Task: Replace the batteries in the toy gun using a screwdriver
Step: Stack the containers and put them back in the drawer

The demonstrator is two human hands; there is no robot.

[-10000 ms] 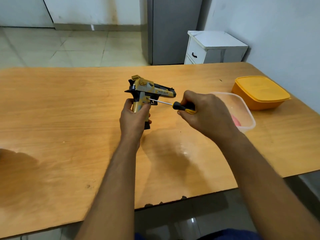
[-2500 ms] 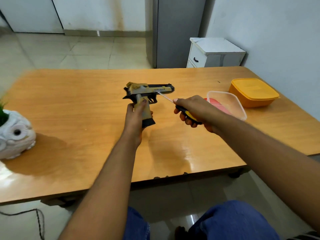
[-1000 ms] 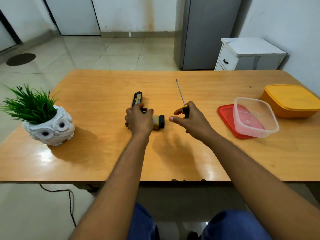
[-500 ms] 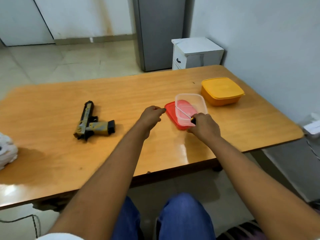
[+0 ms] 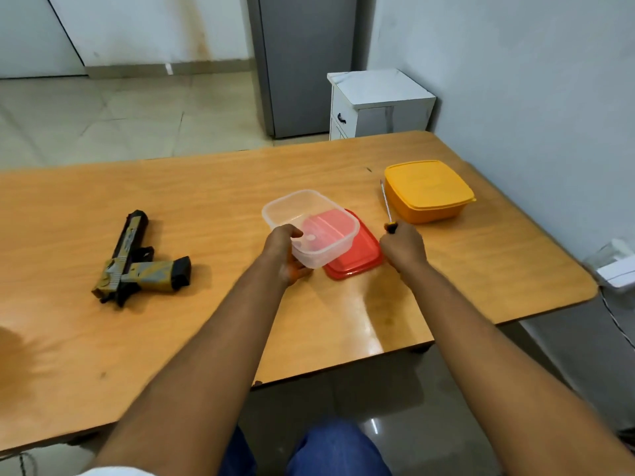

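The gold-and-black toy gun (image 5: 135,259) lies flat on the wooden table (image 5: 206,321) at the left, with no hand on it. My left hand (image 5: 283,250) grips the near rim of a clear plastic container (image 5: 302,218), which is tilted and partly over a red lid (image 5: 357,255). My right hand (image 5: 403,247) holds the screwdriver (image 5: 386,207) by its handle, its thin metal shaft pointing away towards the orange box. The handle is mostly hidden inside my fist.
A closed orange lidded box (image 5: 429,190) stands at the back right of the table. Beyond the table are a white bedside cabinet (image 5: 378,104) and a grey fridge (image 5: 305,63). A wall runs along the right side.
The gun was laid on the table and released. My left hand moved right and took the clear container's rim, shifting it left off the red lid. My right hand carried the screwdriver to the right.
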